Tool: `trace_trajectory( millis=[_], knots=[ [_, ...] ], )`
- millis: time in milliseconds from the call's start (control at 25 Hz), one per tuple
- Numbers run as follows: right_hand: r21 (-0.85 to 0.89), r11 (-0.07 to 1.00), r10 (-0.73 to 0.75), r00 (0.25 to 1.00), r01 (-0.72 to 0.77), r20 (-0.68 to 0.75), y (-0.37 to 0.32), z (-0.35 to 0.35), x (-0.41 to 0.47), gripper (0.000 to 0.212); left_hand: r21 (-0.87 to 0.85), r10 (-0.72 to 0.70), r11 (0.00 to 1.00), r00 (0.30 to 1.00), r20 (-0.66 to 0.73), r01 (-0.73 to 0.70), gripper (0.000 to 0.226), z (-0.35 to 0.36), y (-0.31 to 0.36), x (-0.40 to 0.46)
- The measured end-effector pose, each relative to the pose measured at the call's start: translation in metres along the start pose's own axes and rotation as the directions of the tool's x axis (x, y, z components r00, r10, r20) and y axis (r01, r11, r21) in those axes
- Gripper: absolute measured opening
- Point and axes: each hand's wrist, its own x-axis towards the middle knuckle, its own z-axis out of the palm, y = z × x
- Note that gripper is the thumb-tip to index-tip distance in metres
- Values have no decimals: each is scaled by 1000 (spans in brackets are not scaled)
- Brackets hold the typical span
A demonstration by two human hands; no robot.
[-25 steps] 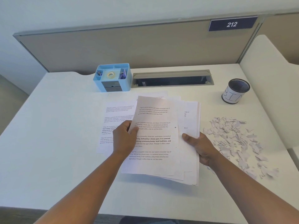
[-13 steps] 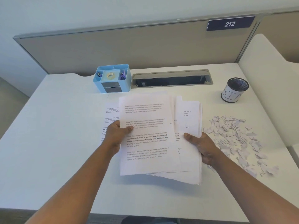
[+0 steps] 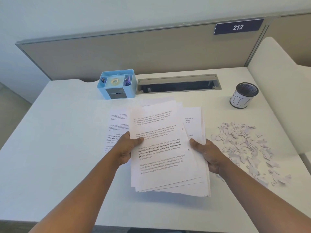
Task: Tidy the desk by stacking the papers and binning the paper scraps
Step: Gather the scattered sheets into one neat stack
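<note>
A loose stack of printed papers (image 3: 165, 157) is held above the middle of the white desk (image 3: 58, 148). My left hand (image 3: 127, 148) grips its left edge, thumb on the top sheet. My right hand (image 3: 207, 153) grips the right edge, thumb on top. The sheets are fanned and not squared. One more printed sheet (image 3: 116, 130) lies flat on the desk, partly hidden behind my left hand and the stack. A heap of torn paper scraps (image 3: 244, 148) lies to the right. A black mesh cup labelled BIN (image 3: 244, 95) stands at the back right.
A blue desk organiser (image 3: 117, 84) with tape stands at the back, left of a grey cable slot (image 3: 178, 84). A beige partition (image 3: 134, 52) closes the back, and a white side panel (image 3: 277, 78) rises on the right.
The top sheet in my left hand swung left, then came over onto the stack in my right hand. Both hands now hold the stack together.
</note>
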Motion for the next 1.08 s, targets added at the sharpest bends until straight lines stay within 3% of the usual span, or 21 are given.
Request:
trace_trajectory(
  millis=[200, 320, 440, 600, 720, 880, 1080],
  knots=[
    [-42, 999, 18, 1000, -18, 9, -2, 8, -1, 51, 100, -1, 995, 998, 58, -5, 34, 15, -2, -8],
    [-37, 998, 51, 996, -49, 76, -3, 14, 0, 63, 56, -23, 998, 994, 107, 17, 40, 20, -7, -9],
    [-29, 996, 86, 989, -83, 117, -1, 15, 2, 54, 20, -7, 1000, 985, 175, 3, 46, 22, -9, -10],
    [-19, 997, 76, 978, -74, 195, -2, 13, 4, 43, 23, 86, 996, 988, 129, -89, 53, 19, -7, -10],
    [-177, 984, 20, 993, 1, 119, -8, 18, 4, 39, 72, 201, 976, 978, 57, -205, 53, 23, -3, -13],
    [-311, 925, -203, 976, 216, 76, -25, 23, 8, 29, 192, 398, 906, 914, -83, -377, 38, 36, 13, -21],
    [-386, 868, -312, 948, 313, 65, -27, 23, 7, 24, 198, 453, 884, 883, -128, -424, 26, 49, 16, -25]
  ],
)
